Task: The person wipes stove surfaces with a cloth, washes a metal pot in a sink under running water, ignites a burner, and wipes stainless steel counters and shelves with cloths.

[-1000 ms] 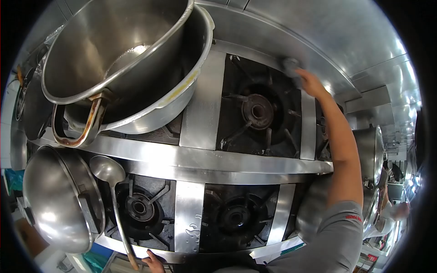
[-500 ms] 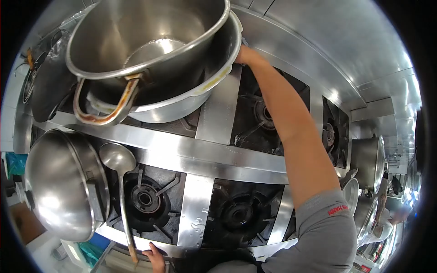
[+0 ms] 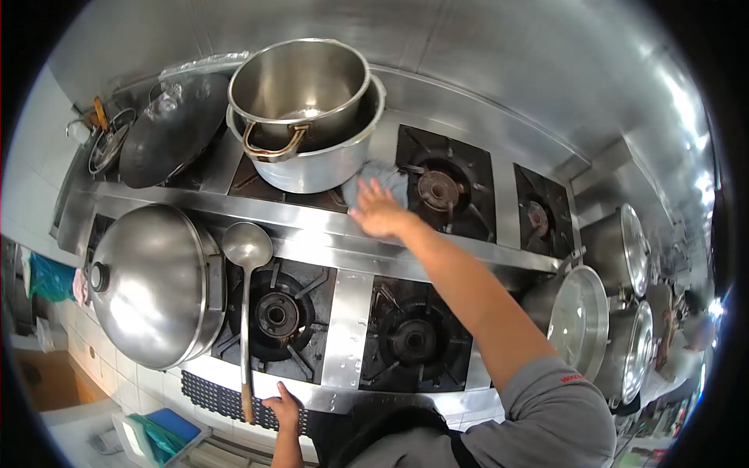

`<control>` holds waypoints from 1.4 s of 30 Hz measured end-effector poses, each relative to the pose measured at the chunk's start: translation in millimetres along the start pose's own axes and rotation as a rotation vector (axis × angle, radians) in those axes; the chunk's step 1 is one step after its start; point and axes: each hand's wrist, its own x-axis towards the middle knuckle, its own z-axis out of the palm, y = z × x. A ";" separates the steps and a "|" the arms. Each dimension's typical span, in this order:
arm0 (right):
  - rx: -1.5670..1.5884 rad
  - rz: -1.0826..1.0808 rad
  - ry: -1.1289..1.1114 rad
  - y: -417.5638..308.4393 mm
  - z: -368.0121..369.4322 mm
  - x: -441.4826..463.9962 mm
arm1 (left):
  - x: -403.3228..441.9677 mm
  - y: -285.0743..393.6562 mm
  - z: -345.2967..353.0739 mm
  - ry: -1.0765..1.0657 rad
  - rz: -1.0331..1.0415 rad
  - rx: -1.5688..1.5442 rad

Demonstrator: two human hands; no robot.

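Observation:
My right hand [image 3: 378, 212] reaches over the steel strip between the burners, fingers spread, against a grey-blue cloth [image 3: 384, 184]. The cloth lies flat beside the large aluminium pot [image 3: 324, 168], and my palm partly covers it. Inside that pot sits a smaller steel pot [image 3: 300, 93], tilted, with brown-stained handles. My left hand [image 3: 285, 407] is at the stove's front edge, thumb and fingers apart, with nothing in it. Close to it is the wooden end of a long ladle [image 3: 247, 312], whose bowl rests on the middle ledge.
A domed steel lid [image 3: 152, 285] covers a wok at front left. Behind it leans a dark wok [image 3: 172, 132]. Open burners [image 3: 416, 340] with iron grates fill the stove. Several lidded pots [image 3: 616, 242] line the right side. A person [image 3: 686, 343] is at far right.
My right hand has come from behind the pots to their near right side, where the cloth now shows. The view has shifted back, and the pots appear smaller. My left hand stays near the ladle.

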 end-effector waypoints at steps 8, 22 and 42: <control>0.065 -0.075 0.542 67.2 49.8 -176.6 | -18.2 29.0 -3.0 0.009 0.032 0.025; -0.082 0.125 0.815 -51.1 106.3 -75.4 | -9.1 3.3 3.6 0.038 0.172 -0.085; 0.350 0.761 1.346 227.0 161.9 -258.9 | -2.0 35.9 20.8 0.457 -0.180 -0.395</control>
